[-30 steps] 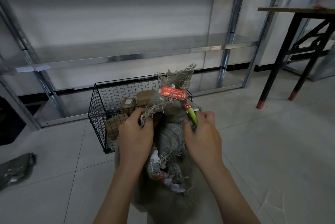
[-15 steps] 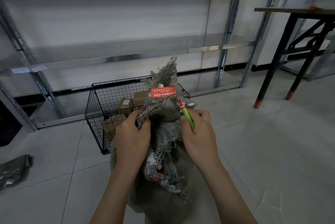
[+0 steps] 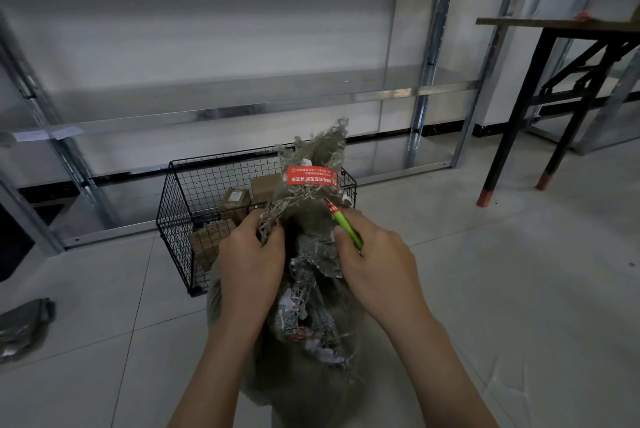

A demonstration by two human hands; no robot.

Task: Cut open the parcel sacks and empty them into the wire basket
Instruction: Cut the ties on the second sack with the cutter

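Observation:
A grey woven parcel sack [image 3: 311, 375] stands on the floor in front of me, its frayed neck tied with a red seal tag [image 3: 311, 177]. My left hand [image 3: 250, 263] grips the torn fabric on the left of a ragged slit below the neck. My right hand [image 3: 375, 263] holds the fabric on the right side together with a green cutter [image 3: 346, 227], whose tip points up toward the tag. Torn paper and packaging show through the slit. Just behind the sack stands the black wire basket [image 3: 194, 192] with several brown cardboard parcels [image 3: 235, 202] inside.
Metal shelving [image 3: 242, 95] runs along the wall behind the basket. A black-legged table [image 3: 540, 88] stands at the right. A flattened dark sack [image 3: 24, 327] lies on the tiled floor at the far left.
Both hands stay on the sack's neck; the frayed top has swung slightly from upper right toward upright, and the slit below the neck gapes a little wider.

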